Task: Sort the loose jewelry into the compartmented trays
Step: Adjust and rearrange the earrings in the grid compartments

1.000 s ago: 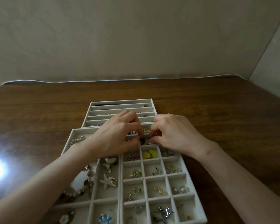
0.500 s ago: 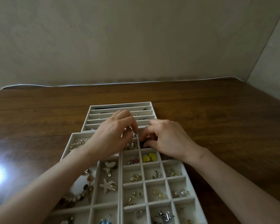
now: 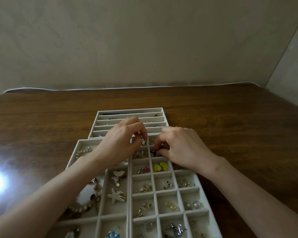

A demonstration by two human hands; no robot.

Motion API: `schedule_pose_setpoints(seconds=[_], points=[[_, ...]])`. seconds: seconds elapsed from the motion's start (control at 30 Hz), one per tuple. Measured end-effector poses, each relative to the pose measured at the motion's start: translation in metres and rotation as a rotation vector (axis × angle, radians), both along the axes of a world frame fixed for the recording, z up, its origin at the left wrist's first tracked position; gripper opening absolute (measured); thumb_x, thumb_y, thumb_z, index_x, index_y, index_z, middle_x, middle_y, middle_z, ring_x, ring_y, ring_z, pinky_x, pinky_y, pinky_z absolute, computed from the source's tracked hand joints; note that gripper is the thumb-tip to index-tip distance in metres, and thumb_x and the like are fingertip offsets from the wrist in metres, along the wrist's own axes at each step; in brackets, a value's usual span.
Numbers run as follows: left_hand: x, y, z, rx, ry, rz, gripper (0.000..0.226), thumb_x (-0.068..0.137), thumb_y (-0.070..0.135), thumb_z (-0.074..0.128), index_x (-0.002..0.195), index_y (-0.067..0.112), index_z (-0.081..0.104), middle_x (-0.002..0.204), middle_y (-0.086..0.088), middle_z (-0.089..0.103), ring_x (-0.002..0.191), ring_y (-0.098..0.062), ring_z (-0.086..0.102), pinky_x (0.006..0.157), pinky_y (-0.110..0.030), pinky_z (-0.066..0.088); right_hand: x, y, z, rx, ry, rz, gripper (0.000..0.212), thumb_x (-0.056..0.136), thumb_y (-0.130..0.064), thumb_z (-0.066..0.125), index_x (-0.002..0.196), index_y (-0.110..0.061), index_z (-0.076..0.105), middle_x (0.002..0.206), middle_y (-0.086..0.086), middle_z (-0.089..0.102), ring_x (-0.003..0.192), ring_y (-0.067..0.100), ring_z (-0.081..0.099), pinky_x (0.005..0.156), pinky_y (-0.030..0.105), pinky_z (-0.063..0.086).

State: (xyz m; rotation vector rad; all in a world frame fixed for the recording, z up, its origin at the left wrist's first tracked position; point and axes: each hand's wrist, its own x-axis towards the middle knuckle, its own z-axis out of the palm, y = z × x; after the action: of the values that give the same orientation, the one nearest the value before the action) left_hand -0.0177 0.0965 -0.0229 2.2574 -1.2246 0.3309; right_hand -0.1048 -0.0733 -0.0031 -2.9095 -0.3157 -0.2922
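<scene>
Over the gridded tray (image 3: 167, 191) a pale earring (image 3: 144, 142) was pinched by the left hand (image 3: 119, 145), a dark piece (image 3: 154, 152) by the right hand (image 3: 182, 148), fingers (image 3: 141, 129) curled; each was best seated in its far cell before release.

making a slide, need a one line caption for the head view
Left hand and right hand pinch small pieces above a jewelry tray on a wooden table.
</scene>
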Motion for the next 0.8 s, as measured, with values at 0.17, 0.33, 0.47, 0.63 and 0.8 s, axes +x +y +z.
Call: schedule_pose_setpoints(seconds=[0.17, 0.33, 0.47, 0.63, 0.8], points=[[-0.002, 0.000, 0.002, 0.004, 0.042, -0.023, 0.021, 0.078, 0.022, 0.043, 0.084, 0.022, 0.063, 0.090, 0.007, 0.054, 0.081, -0.010, 0.050, 0.067, -0.038, 0.048, 0.002, 0.002, -0.002, 0.000, 0.003, 0.002, 0.017, 0.090, -0.027, 0.062, 0.104, -0.022, 0.069, 0.099, -0.006, 0.059, 0.090, 0.013, 0.058, 0.079, 0.030, 0.050], [-0.002, 0.000, 0.002, 0.014, 0.050, -0.048, 0.020, 0.078, 0.019, 0.044, 0.087, 0.022, 0.062, 0.091, 0.006, 0.055, 0.083, -0.011, 0.051, 0.068, -0.039, 0.049, 0.005, -0.004, -0.002, 0.067, 0.033, 0.009, 0.011, 0.086, -0.029, 0.067, 0.095, -0.024, 0.068, 0.095, -0.011, 0.054, 0.082, 0.006, 0.053, 0.069, 0.020, 0.043], [-0.005, -0.001, 0.004, -0.063, 0.156, -0.055, 0.015, 0.081, 0.016, 0.050, 0.087, 0.023, 0.062, 0.088, 0.010, 0.059, 0.080, -0.007, 0.055, 0.069, -0.025, 0.048, 0.007, -0.012, 0.002, 0.312, 0.033, 0.006, 0.007, 0.081, -0.026, 0.072, 0.084, -0.025, 0.067, 0.093, -0.011, 0.058, 0.075, 0.003, 0.053, 0.066, 0.022, 0.045], [-0.008, -0.004, 0.008, -0.197, 0.543, -0.088, 0.016, 0.086, -0.001, 0.060, 0.096, 0.012, 0.060, 0.092, 0.003, 0.069, 0.086, -0.005, 0.064, 0.075, -0.019, 0.051, 0.006, -0.019, 0.005, 0.567, 0.059, 0.058, 0.010, 0.084, -0.014, 0.069, 0.088, -0.021, 0.064, 0.083, -0.006, 0.064, 0.074, 0.004, 0.061, 0.067, 0.021, 0.052], [-0.007, -0.001, 0.011, -0.247, 0.817, -0.162, 0.024, 0.084, -0.001, 0.061, 0.104, 0.012, 0.057, 0.098, -0.007, 0.071, 0.095, -0.018, 0.068, 0.086, -0.036, 0.054, 0.008, -0.021, 0.007, 0.728, 0.155, 0.075, 0.010, 0.085, -0.015, 0.067, 0.091, -0.022, 0.072, 0.089, -0.006, 0.069, 0.085, 0.005, 0.065, 0.076, 0.023, 0.054]])
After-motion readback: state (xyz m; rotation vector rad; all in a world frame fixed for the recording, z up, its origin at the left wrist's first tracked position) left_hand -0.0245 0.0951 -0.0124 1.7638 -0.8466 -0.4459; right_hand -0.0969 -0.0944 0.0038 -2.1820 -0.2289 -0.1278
